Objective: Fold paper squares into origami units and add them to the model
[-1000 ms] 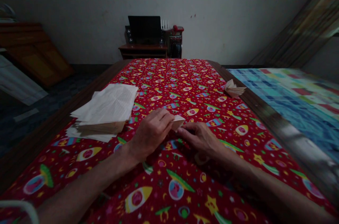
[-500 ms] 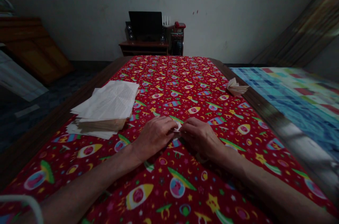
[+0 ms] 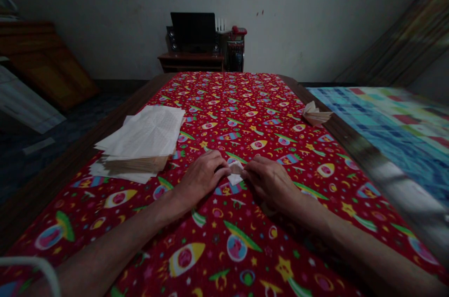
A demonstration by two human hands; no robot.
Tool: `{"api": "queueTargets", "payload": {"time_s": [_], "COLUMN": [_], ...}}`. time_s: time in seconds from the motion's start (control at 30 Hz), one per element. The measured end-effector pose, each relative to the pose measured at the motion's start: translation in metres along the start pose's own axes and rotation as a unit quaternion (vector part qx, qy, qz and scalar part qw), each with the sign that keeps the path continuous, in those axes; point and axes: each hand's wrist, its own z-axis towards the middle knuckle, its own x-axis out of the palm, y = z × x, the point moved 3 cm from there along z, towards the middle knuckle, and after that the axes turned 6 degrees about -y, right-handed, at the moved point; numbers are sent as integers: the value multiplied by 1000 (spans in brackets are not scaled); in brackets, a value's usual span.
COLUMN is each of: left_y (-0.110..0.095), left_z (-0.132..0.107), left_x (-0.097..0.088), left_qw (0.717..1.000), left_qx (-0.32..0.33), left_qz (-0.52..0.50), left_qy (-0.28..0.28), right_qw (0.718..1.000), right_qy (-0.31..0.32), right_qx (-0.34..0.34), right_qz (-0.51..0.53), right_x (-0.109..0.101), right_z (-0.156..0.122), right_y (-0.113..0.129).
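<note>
Head: paper (image 3: pixel 236 176) more visible now

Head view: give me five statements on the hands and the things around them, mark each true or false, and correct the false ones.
1. A small folded paper is between the left hand and the right hand. True.
2. The paper stack lies to the right of both hands. False: it lies to the left of them.
3. A pleated paper piece sits at the right edge of the tablecloth. True.
4. The tablecloth is plain white. False: it is red, printed with rockets and stars.
5. The screen at the back is dark. True.
</note>
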Motion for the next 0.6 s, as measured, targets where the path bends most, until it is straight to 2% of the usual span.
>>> {"api": "queueTargets", "payload": {"time_s": [0.17,0.3,0.43,0.6], "left_y": [-1,-2,1,11], "left_z": [4,5,6,6], "left_x": [0,-1,-2,-4], "left_qw": [999,997,999,998], "left_qx": [-26,-43,-37,7], "left_qz": [47,66,36,-46], "left_qy": [8,13,7,33], "right_qw": [998,997,999,999], "right_qy": [7,30,14,15], "right_qx": [21,37,52,36], "right_qz": [-56,-56,-2,28], "right_x": [1,-2,-3,2], "right_z": [2,3,4,2], "right_y": [1,4,6,5]}}
